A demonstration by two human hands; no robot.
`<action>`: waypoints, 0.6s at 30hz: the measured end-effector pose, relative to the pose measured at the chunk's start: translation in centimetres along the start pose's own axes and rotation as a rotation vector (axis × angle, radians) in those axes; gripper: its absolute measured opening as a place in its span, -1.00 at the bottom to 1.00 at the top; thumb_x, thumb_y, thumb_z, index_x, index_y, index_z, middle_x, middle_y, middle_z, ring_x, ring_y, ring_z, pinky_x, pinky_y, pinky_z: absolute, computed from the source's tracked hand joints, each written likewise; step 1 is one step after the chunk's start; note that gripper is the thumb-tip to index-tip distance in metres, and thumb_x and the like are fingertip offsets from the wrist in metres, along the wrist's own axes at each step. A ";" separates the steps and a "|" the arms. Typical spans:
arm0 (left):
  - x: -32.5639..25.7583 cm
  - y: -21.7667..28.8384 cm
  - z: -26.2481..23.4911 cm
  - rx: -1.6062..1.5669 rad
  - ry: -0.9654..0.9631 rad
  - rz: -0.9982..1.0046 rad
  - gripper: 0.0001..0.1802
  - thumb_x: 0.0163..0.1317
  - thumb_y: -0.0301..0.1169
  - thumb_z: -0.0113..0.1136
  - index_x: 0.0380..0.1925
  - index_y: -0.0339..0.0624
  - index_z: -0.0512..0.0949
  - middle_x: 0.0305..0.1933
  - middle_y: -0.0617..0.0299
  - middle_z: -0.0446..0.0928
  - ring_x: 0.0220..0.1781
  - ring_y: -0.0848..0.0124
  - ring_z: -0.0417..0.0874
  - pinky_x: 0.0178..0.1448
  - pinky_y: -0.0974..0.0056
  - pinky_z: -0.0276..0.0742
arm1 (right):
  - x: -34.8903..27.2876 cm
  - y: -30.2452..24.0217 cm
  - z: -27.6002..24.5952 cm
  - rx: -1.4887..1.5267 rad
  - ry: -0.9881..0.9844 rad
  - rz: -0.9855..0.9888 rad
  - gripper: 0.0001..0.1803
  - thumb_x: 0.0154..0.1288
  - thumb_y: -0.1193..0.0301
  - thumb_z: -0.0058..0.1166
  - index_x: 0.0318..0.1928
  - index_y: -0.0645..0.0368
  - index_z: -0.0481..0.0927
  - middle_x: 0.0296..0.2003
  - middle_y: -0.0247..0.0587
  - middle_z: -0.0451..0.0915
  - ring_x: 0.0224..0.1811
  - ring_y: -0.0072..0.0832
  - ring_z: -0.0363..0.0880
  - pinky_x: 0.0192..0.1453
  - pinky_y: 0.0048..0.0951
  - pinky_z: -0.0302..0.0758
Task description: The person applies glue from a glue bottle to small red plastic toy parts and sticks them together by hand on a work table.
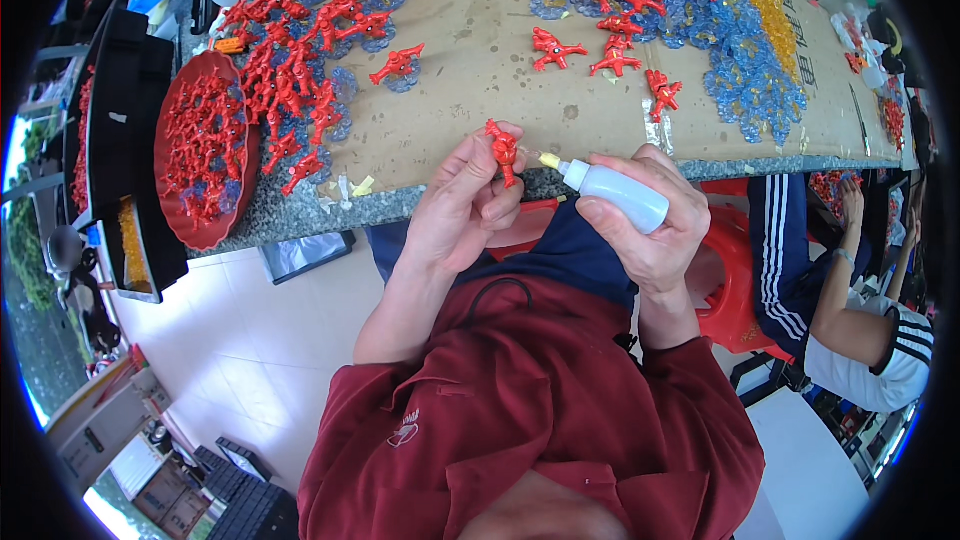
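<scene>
A small red plastic figure (503,152) is pinched upright between the thumb and fingers of my left hand (462,190), just past the table's near edge. My right hand (655,225) wraps round a white squeeze bottle (625,196), tilted so its yellowish nozzle (548,159) points left at the figure. The tip is very close to the figure; whether they touch I cannot tell. Beyond my hands, several loose red figures (555,49) lie on the cardboard (470,70). One red figure (398,64) rests on a clear blue disc.
Red figures on blue discs (310,50) are heaped at the left, beside a red dish (180,195) of more figures. Blue discs (755,90) and yellow pieces (770,10) lie right. Another person's arm (840,250) is at the far right, near a red stool (725,290).
</scene>
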State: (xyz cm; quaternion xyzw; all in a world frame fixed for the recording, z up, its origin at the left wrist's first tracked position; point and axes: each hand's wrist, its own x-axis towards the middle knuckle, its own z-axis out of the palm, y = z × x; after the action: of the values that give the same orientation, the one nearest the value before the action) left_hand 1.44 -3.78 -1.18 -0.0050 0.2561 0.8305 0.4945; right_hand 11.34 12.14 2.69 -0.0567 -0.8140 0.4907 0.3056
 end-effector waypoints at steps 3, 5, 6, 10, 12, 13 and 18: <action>0.0 -0.1 0.1 0.020 -0.004 0.006 -0.68 0.35 -0.23 -0.14 0.00 -0.16 0.34 -0.28 0.26 0.40 -0.64 0.63 0.17 -0.62 0.54 0.00 | 0.0 0.0 0.0 0.011 -0.015 0.003 -0.64 -0.23 0.48 0.37 -0.31 0.34 0.61 -0.55 -0.20 0.57 -0.62 -0.50 0.37 -0.56 -0.54 0.28; 0.0 -0.1 0.1 0.029 -0.002 0.009 -0.67 0.35 -0.22 -0.15 0.01 -0.16 0.33 -0.28 0.26 0.40 -0.64 0.63 0.18 -0.62 0.53 0.00 | 0.0 -0.2 -0.1 0.010 -0.011 0.021 -0.64 -0.22 0.47 0.37 -0.32 0.34 0.61 -0.56 -0.20 0.58 -0.62 -0.50 0.37 -0.56 -0.53 0.28; 0.1 -0.2 0.1 0.048 0.005 0.010 -0.66 0.35 -0.22 -0.14 0.01 -0.17 0.34 -0.29 0.27 0.41 -0.64 0.63 0.18 -0.62 0.53 0.00 | 0.0 -0.3 -0.1 0.010 -0.011 0.019 -0.64 -0.22 0.47 0.37 -0.32 0.34 0.61 -0.56 -0.20 0.58 -0.62 -0.50 0.37 -0.56 -0.53 0.28; 0.1 -0.2 0.1 0.109 0.025 0.022 -0.63 0.33 -0.19 -0.13 0.02 -0.17 0.36 -0.30 0.29 0.43 -0.63 0.63 0.19 -0.61 0.54 0.01 | 0.2 -0.7 -0.3 0.033 -0.017 0.000 -0.65 -0.21 0.46 0.37 -0.33 0.34 0.61 -0.57 -0.22 0.57 -0.63 -0.49 0.37 -0.54 -0.52 0.29; 0.2 -0.3 0.2 0.115 0.033 0.021 -0.63 0.33 -0.19 -0.12 0.03 -0.17 0.36 -0.30 0.29 0.43 -0.62 0.63 0.19 -0.61 0.54 0.02 | 0.3 -0.6 -0.3 0.029 -0.025 -0.003 -0.65 -0.21 0.46 0.37 -0.33 0.34 0.61 -0.58 -0.22 0.57 -0.63 -0.49 0.37 -0.54 -0.51 0.29; 0.2 -0.3 0.3 0.121 0.043 0.019 -0.63 0.33 -0.20 -0.12 0.03 -0.17 0.36 -0.30 0.30 0.43 -0.61 0.63 0.19 -0.60 0.54 0.02 | 0.2 -0.5 -0.3 0.026 -0.035 0.002 -0.65 -0.21 0.46 0.37 -0.33 0.34 0.61 -0.58 -0.22 0.57 -0.63 -0.49 0.37 -0.54 -0.52 0.29; 0.1 -0.1 0.3 0.140 0.058 0.028 -0.63 0.33 -0.21 -0.11 0.03 -0.18 0.37 -0.34 0.31 0.40 -0.57 0.64 0.21 -0.59 0.55 0.04 | 0.1 -0.7 -0.7 0.018 -0.043 0.024 -0.65 -0.21 0.47 0.37 -0.33 0.34 0.61 -0.57 -0.21 0.57 -0.61 -0.50 0.38 -0.53 -0.52 0.29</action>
State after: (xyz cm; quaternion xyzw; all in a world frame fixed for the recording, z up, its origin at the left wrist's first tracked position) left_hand 1.55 -3.48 -0.97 0.0093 0.3280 0.8168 0.4745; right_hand 11.79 12.39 3.58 -0.0533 -0.8153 0.5026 0.2826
